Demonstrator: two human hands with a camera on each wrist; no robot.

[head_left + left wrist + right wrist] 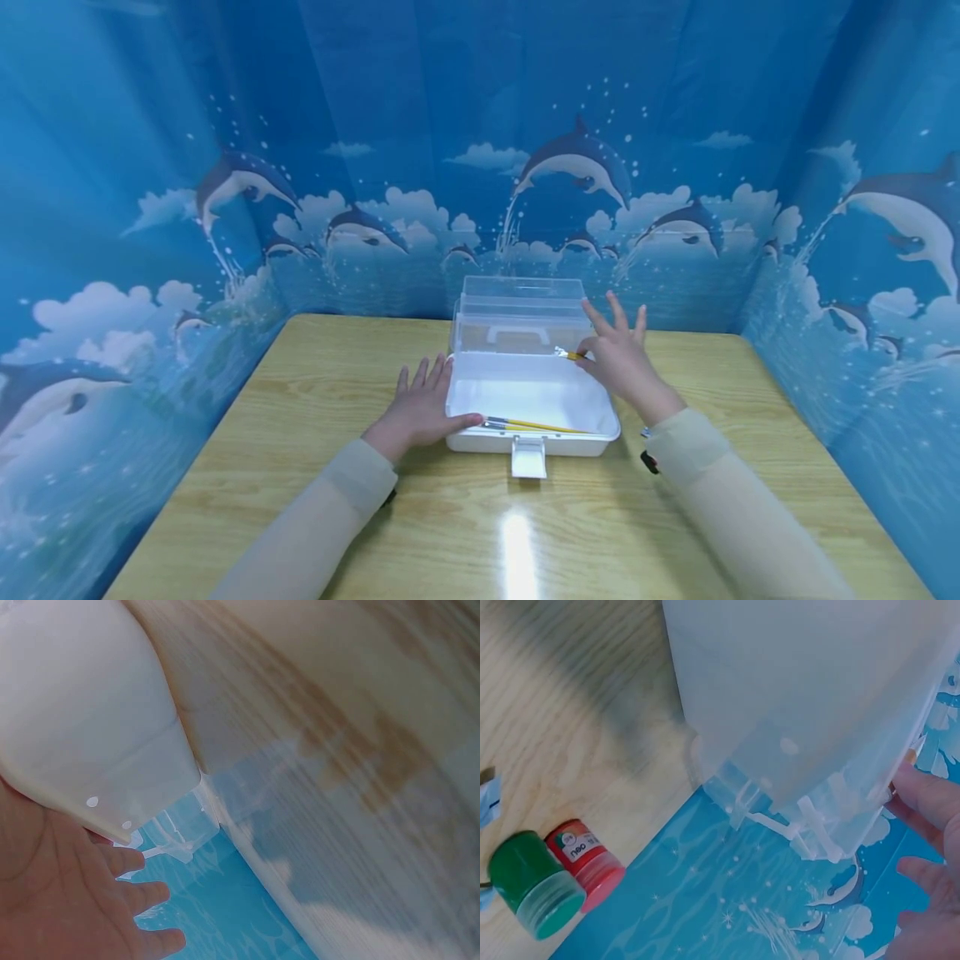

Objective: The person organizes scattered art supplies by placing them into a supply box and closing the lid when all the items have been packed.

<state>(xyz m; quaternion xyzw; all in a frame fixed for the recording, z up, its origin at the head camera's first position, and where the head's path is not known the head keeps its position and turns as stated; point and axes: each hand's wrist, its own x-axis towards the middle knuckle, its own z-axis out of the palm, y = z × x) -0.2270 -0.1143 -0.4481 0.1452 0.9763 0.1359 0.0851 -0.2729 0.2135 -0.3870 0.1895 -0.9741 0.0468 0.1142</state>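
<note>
A white plastic box (525,392) stands on the table, its clear lid (521,308) swung up at the back and its front latch (528,458) hanging down. Yellow-handled paintbrushes (536,426) lie inside along the front wall. Fingers spread, my left hand (423,408) rests against the box's left side, thumb over the front left rim. At the back right of the box, my right hand (618,358) pinches a paintbrush (570,354) between thumb and forefinger, other fingers raised. Most of that brush is hidden by the hand.
In the right wrist view, a green paint jar (536,885) and a red paint jar (585,862) stand beside the box on the table (337,358). A blue dolphin-print curtain (420,125) surrounds the table's back and sides.
</note>
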